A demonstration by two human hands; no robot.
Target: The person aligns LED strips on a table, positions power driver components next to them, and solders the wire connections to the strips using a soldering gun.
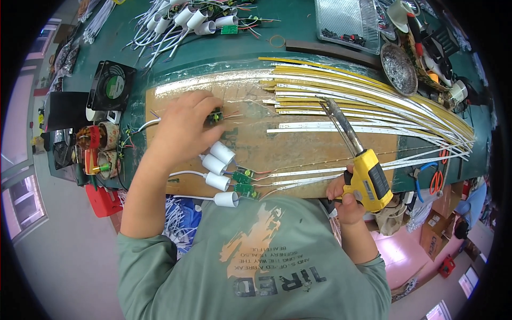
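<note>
Right fingers (336, 188) wrap round a soldering gun (373, 184). White sockets (216, 165) lie just below the left fingers (205, 101), half curled around a board (214, 117), grip unclear. Strips (320, 129) spread beyond the right fingers.

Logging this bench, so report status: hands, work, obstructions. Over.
Left hand at small circuit board, grip unclear. Right hand gripping yellow soldering gun. Thin strips spread behind its tip in view.
</note>
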